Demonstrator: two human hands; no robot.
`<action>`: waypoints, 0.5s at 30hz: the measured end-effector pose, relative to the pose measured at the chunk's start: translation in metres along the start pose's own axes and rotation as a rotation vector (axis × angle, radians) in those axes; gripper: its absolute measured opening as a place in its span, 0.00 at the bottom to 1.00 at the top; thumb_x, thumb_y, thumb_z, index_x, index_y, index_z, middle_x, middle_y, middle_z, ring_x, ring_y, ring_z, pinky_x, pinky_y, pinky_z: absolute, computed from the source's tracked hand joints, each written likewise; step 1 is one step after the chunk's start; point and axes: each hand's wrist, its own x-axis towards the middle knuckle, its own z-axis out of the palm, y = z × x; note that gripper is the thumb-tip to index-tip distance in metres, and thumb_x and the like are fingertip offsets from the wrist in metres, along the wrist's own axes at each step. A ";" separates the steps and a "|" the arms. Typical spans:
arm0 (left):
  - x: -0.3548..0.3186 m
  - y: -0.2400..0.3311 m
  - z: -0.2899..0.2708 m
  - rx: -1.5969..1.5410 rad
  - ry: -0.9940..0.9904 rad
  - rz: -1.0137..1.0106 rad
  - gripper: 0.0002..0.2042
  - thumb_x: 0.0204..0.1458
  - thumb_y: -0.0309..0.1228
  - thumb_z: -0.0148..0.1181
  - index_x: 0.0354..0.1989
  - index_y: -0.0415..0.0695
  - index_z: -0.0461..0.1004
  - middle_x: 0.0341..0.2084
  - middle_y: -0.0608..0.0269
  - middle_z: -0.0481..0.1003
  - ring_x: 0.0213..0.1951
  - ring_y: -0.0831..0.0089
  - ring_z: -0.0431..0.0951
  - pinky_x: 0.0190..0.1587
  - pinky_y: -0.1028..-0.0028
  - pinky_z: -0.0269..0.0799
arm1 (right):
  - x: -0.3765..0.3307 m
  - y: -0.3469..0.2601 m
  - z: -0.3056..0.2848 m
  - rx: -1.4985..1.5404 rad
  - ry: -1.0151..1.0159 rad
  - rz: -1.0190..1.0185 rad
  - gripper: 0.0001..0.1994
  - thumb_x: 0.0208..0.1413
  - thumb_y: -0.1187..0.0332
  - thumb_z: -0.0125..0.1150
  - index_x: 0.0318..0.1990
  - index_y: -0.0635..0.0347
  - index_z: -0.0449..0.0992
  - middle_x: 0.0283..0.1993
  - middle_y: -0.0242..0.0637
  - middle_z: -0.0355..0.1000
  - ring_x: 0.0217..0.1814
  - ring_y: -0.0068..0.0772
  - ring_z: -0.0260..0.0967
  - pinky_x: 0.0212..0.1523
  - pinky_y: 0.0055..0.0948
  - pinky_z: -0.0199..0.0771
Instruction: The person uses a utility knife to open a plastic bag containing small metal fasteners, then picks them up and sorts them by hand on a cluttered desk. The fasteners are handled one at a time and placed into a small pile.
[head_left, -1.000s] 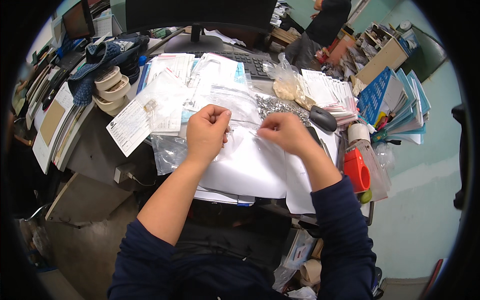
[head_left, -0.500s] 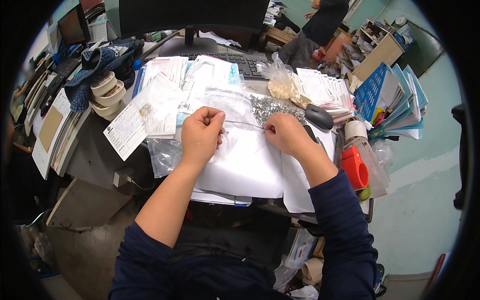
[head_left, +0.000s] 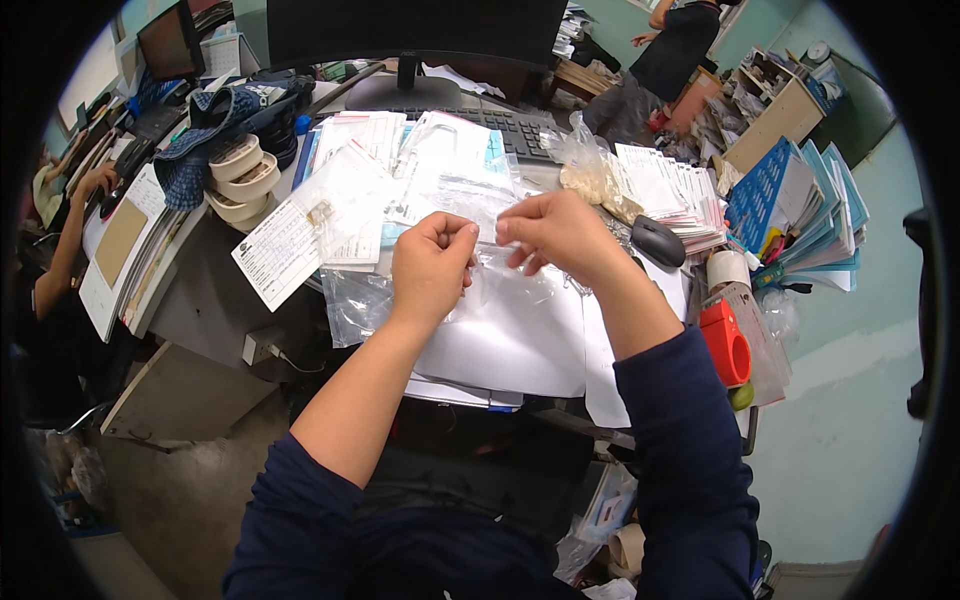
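Observation:
My left hand [head_left: 434,264] is closed over the white paper [head_left: 500,350], thumb pressed against its curled fingers. A clear plastic bag [head_left: 492,292] appears pinched there, its film hanging between both hands. Just to the right, my right hand [head_left: 568,236] has its thumb and forefinger drawn together near the bag, the other fingers loosely bent. Anything in that pinch is too small to make out. Behind the right hand lies a pile of small metal pieces [head_left: 617,228], mostly hidden by it.
A black mouse [head_left: 657,242] and tied bags of pale pieces [head_left: 590,180] lie at right, near stacked printed slips [head_left: 668,190]. Beyond are a keyboard [head_left: 510,128] and monitor. A red ring-shaped holder [head_left: 725,345] sits at the right edge. Other people are nearby.
My right hand has lifted from the metal pieces and moved left, close to my left hand. My left hand keeps its pinch. The whole view has shifted slightly.

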 end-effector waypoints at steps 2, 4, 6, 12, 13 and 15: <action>-0.001 0.000 0.002 -0.020 -0.018 -0.008 0.07 0.56 0.29 0.60 0.33 0.37 0.76 0.16 0.68 0.71 0.14 0.85 0.67 0.15 0.82 0.60 | 0.005 0.004 -0.006 0.057 0.085 -0.041 0.12 0.55 0.70 0.60 0.39 0.73 0.78 0.33 0.43 0.77 0.27 0.30 0.75 0.25 0.26 0.76; 0.000 -0.001 0.003 -0.032 -0.022 -0.009 0.07 0.56 0.29 0.59 0.33 0.37 0.76 0.16 0.68 0.72 0.14 0.85 0.67 0.15 0.82 0.61 | 0.006 0.016 -0.030 0.080 0.207 -0.098 0.12 0.53 0.70 0.61 0.39 0.73 0.79 0.33 0.42 0.77 0.27 0.30 0.76 0.24 0.25 0.76; 0.000 -0.002 0.004 -0.027 -0.022 -0.010 0.07 0.55 0.29 0.59 0.31 0.37 0.75 0.15 0.66 0.73 0.14 0.84 0.68 0.15 0.81 0.61 | 0.001 0.032 -0.058 -0.258 0.282 -0.032 0.12 0.51 0.69 0.62 0.40 0.68 0.80 0.32 0.42 0.78 0.29 0.32 0.76 0.31 0.29 0.77; 0.000 -0.001 0.001 0.007 0.005 -0.008 0.07 0.55 0.29 0.59 0.31 0.37 0.76 0.16 0.67 0.73 0.14 0.84 0.68 0.15 0.81 0.61 | -0.026 0.062 -0.067 -0.803 0.187 -0.094 0.12 0.48 0.68 0.66 0.39 0.64 0.80 0.32 0.45 0.77 0.35 0.41 0.75 0.41 0.33 0.74; 0.001 -0.003 0.002 -0.004 0.003 -0.003 0.07 0.55 0.29 0.59 0.32 0.37 0.76 0.16 0.67 0.73 0.14 0.84 0.68 0.15 0.81 0.61 | -0.027 0.064 -0.059 -0.835 0.219 -0.123 0.12 0.47 0.68 0.67 0.39 0.64 0.80 0.31 0.43 0.76 0.35 0.40 0.74 0.40 0.33 0.74; 0.001 -0.004 0.002 -0.012 -0.005 -0.003 0.07 0.55 0.29 0.59 0.32 0.37 0.76 0.16 0.67 0.73 0.14 0.84 0.68 0.15 0.81 0.61 | -0.021 0.074 -0.057 -0.844 0.258 -0.195 0.11 0.46 0.68 0.68 0.37 0.64 0.81 0.27 0.41 0.76 0.33 0.43 0.73 0.38 0.34 0.73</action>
